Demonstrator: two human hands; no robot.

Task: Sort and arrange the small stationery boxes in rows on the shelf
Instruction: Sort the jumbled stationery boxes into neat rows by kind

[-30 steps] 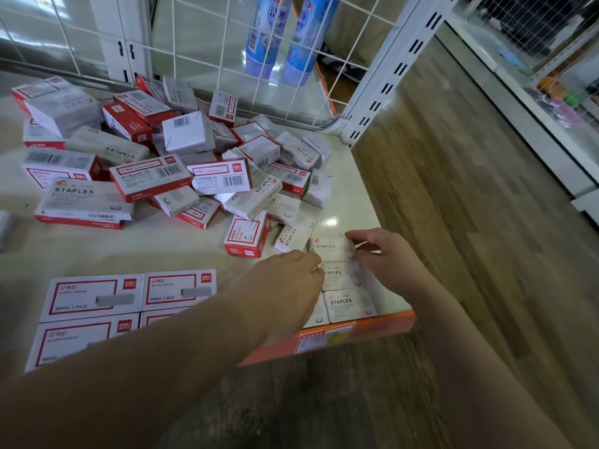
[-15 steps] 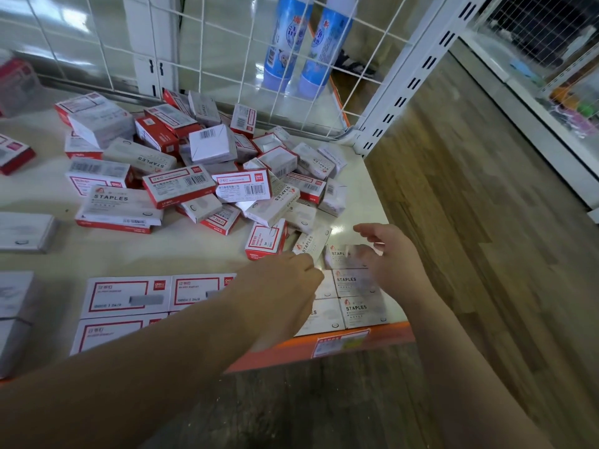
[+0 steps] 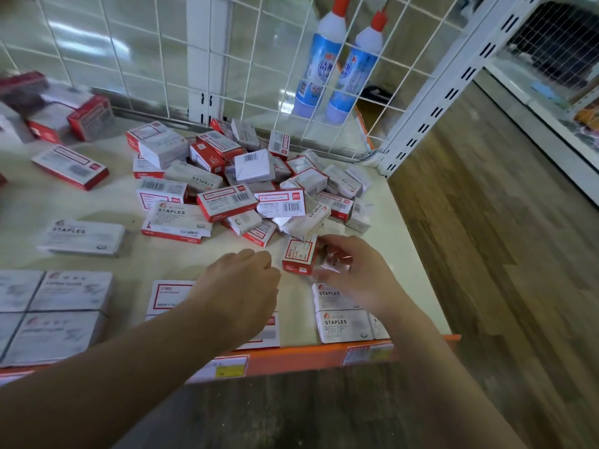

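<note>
At the near edge of the shelf (image 3: pixel 405 222) the flat rows (image 3: pixel 343 314) of staples boxes are begun, so the step in hand looks like picking the next box from the pile. Just beyond them the left hand (image 3: pixel 241 283) hovers with fingers loosely curled, grasping nothing, while the right hand (image 3: pixel 351 270) curls over a small red thing I cannot make out, beside a red box (image 3: pixel 299 256). Farther back the pile (image 3: pixel 246 186) lies unsorted; next, a matching box should be laid square against its row.
</note>
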